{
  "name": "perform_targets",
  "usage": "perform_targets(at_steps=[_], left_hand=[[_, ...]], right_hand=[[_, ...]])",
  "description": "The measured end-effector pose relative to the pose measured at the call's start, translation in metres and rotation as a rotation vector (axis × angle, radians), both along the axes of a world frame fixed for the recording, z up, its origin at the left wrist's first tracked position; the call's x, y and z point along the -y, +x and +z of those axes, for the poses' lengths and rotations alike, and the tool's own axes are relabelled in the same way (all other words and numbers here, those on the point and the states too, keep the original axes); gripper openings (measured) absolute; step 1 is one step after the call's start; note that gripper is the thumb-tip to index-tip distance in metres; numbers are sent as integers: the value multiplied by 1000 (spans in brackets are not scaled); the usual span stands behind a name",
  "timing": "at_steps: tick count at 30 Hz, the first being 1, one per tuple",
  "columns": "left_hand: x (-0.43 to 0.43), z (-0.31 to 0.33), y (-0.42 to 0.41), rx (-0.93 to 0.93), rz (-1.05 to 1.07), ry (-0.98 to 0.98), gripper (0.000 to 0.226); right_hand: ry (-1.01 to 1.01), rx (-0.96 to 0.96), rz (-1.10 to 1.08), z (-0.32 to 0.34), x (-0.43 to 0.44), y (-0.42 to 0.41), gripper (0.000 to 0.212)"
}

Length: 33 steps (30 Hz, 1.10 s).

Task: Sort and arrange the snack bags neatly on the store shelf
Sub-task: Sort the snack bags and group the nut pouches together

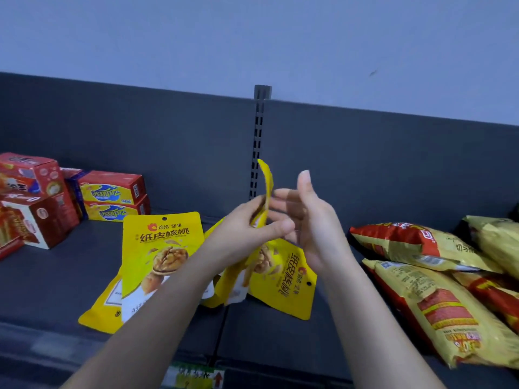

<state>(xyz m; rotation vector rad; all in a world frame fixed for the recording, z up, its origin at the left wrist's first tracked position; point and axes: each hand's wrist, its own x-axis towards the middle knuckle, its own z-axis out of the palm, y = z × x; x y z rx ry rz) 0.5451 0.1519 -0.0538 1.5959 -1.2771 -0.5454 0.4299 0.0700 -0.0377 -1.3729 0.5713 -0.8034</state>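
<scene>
Left hand [252,227] pinches a yellow walnut bag [266,181] in its grip, edge toward the camera, raised in front of the slotted post [259,130]. Right hand [311,228] stands just beside this bag, fingers straight, grip apart. Two more yellow bags [163,248] lie on the shelf [70,276] below the post, red-yellow bags [421,290] to its right.

A: Location of the left hand [247,228]?
B: In front of the slotted post [259,141], pinching a yellow walnut bag [268,181] edge-on. The right hand [311,228] is just beside it, fingers straight.
A: Other stock?
B: Left of the post: second walnut bag [160,248], red boxes [112,195]. Right of the post: red-and-yellow bags [415,248].
</scene>
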Motion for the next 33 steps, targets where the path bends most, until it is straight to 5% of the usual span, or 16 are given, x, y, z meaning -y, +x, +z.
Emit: perform_targets(at_steps=[2,5,9,13,16,23,28,33], left_hand=[[-4,-3,9,-140,2,-15,42],[-11,-8,26,-223,142,-5,6],[-20,-14,40,-284,265,-25,24],[-23,-20,47,-419,296,-65,18],[-26,-21,46,-486,286,-98,10],[-22,-26,48,-509,271,-104,9],[-20,-31,51,-519,259,-95,9],[-19,-34,57,-535,254,-86,8]], right_hand=[[4,-12,78,-1,-2,-1,65],[-80,-85,6,-16,-2,1,28],[-377,-415,-293,-57,18,2,11],[-457,-1195,-326,-84,30,-11,77],[-438,-1417,-188,-98,29,-19,103],[-359,-1308,-263,-104,39,-16,94],[-485,-1207,-245,-115,38,-13,85],[-500,-1171,2,-118,50,-8,109]])
